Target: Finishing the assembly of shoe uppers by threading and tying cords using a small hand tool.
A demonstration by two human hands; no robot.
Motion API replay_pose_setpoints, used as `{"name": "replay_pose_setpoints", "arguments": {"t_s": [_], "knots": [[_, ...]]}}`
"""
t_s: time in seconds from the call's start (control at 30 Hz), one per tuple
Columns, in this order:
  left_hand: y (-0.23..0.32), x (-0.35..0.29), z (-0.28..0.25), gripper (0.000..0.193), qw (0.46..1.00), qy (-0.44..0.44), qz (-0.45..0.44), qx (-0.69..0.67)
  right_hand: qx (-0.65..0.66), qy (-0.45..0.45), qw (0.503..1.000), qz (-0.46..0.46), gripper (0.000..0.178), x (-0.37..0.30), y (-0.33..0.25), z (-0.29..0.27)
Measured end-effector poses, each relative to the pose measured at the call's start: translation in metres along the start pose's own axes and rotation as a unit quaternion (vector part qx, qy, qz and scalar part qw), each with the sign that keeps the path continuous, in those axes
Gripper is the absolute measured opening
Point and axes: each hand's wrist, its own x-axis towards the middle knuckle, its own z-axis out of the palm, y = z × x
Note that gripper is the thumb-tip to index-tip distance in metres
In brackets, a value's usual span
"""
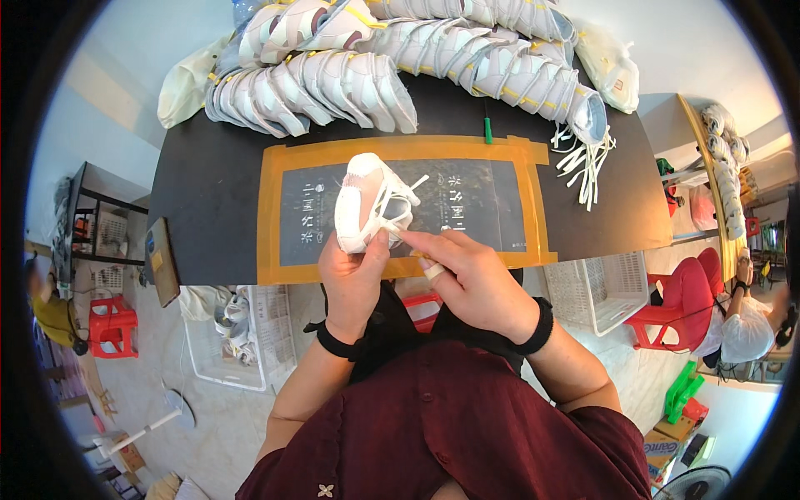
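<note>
Count of items in view: one shoe upper (371,202) held over the table (208,200); two hands, left hand (354,279) and right hand (475,279); one green marker (487,129); one cutting mat (492,196); two red stools (112,325); stacked uppers (333,83) too many to count.

One dark rectangular printed sheet (467,204), bordered with orange tape, lies flat at the tabletop's (208,208) near edge, centred. A cardboard box (662,450) with blue print stands on the floor, lower right.
</note>
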Motion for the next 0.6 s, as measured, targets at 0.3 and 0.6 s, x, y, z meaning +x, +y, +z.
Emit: {"name": "replay_pose_setpoints", "arguments": {"t_s": [0.3, 0.6], "knots": [[-0.003, 0.001, 0.001, 0.017, 1.0, 0.007, 0.009, 0.011, -0.027, -0.007, 1.0, 0.014, 0.044, 0.002, -0.004, -0.002], [0.002, 0.004, -0.006, 0.02, 0.994, -0.015, 0.017, 0.106, -0.107, -0.025, 0.994, 0.001, 0.039, 0.016, -0.006, -0.004]]}}
